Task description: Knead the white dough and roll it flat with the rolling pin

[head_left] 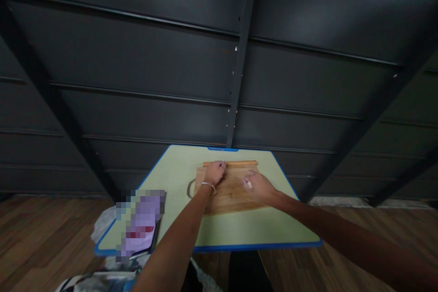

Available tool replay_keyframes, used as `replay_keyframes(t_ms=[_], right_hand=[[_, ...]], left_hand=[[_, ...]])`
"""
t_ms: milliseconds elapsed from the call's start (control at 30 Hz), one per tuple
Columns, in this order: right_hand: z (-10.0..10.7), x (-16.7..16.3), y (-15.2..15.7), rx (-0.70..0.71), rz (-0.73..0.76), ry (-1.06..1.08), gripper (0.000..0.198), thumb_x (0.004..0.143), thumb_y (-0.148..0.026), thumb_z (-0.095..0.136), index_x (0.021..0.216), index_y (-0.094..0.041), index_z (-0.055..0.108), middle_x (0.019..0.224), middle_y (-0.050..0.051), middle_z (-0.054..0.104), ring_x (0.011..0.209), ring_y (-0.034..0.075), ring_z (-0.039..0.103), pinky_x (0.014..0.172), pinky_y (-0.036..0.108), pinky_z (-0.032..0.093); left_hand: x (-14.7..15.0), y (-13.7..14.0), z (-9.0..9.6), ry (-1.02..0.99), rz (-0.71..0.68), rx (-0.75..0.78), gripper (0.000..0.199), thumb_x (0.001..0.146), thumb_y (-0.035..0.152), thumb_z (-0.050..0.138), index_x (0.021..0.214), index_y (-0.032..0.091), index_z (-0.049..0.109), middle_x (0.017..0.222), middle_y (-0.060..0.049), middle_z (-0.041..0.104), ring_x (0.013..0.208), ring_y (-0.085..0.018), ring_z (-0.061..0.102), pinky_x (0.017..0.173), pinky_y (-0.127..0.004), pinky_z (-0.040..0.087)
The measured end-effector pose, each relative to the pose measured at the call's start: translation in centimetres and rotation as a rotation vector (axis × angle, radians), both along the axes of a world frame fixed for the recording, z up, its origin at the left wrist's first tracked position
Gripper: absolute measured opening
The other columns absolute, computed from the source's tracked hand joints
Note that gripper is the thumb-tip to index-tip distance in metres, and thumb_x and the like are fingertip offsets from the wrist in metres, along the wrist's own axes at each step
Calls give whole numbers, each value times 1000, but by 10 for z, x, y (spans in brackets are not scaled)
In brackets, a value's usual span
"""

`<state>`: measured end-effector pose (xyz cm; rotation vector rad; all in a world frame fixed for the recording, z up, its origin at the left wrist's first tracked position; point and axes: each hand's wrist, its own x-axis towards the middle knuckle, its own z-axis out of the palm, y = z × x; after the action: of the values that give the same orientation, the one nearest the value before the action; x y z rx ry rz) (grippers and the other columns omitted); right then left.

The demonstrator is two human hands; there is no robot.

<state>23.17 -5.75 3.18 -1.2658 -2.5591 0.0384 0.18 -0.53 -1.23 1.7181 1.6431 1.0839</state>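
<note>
A wooden cutting board (pixel 232 198) lies on the table, with a metal handle (pixel 189 188) at its left side. Along the board's far edge rests a wooden rolling pin (pixel 241 163). My left hand (pixel 215 173), a bracelet at its wrist, is over the board's far left part, right beside the rolling pin. Its fingers are curled, and whatever they may hold is hidden. Over the right part of the board my right hand (pixel 260 187) is closed, with a small white lump (pixel 248 185) showing at its fingers. The lump looks like dough.
The pale table (pixel 239 232) has a blue rim. At its left edge lies a pixelated purple item (pixel 143 223), perhaps a tablet or phone. Behind the table stands a dark metal panel wall (pixel 171 68). Cloth or bags (pixel 102 278) are below the front left corner.
</note>
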Motion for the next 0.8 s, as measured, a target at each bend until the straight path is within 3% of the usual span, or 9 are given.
replay_keyframes(t_ms=[167, 367, 533, 633, 700, 800], right_hand=[[-1, -12, 17, 46, 12, 217, 30, 104, -17, 48, 82, -20, 68, 91, 10, 71, 90, 24, 62, 86, 36, 48], [-1, -12, 23, -24, 164, 3, 22, 108, -32, 51, 95, -21, 64, 97, 10, 63, 98, 27, 52, 94, 43, 46], [1, -11, 15, -85, 162, 36, 21, 106, -38, 54, 107, -19, 65, 109, 14, 65, 105, 29, 54, 97, 46, 47], [2, -16, 19, -193, 245, 122, 13, 99, -25, 56, 93, -21, 67, 99, 10, 69, 101, 27, 60, 95, 43, 48], [1, -18, 22, -340, 292, 224, 15, 91, -18, 56, 84, -21, 68, 91, 7, 73, 93, 24, 65, 91, 38, 50], [0, -20, 26, -516, 231, 390, 17, 82, -18, 57, 72, -21, 70, 78, 5, 75, 77, 20, 68, 80, 32, 52]], left_hand=[[1, -1, 6, 39, -25, 12, 46, 105, 33, 46, 60, 23, 46, 57, 0, 52, 60, -17, 48, 66, -31, 31], [4, -5, 8, 44, -38, -10, 46, 106, 30, 44, 61, 23, 47, 58, 0, 52, 59, -17, 46, 63, -31, 29], [4, -9, 11, 74, -44, -20, 43, 105, 27, 46, 64, 21, 57, 63, -3, 60, 61, -17, 51, 64, -31, 32], [4, -11, 12, 86, -39, -21, 42, 105, 26, 46, 68, 19, 64, 65, -4, 63, 63, -18, 54, 65, -31, 32], [4, -11, 12, 80, -46, -25, 42, 105, 26, 45, 69, 19, 65, 64, -3, 63, 62, -17, 53, 64, -31, 31], [5, -12, 13, 54, -59, -34, 41, 105, 25, 46, 68, 19, 63, 62, -2, 60, 59, -17, 51, 62, -31, 29]])
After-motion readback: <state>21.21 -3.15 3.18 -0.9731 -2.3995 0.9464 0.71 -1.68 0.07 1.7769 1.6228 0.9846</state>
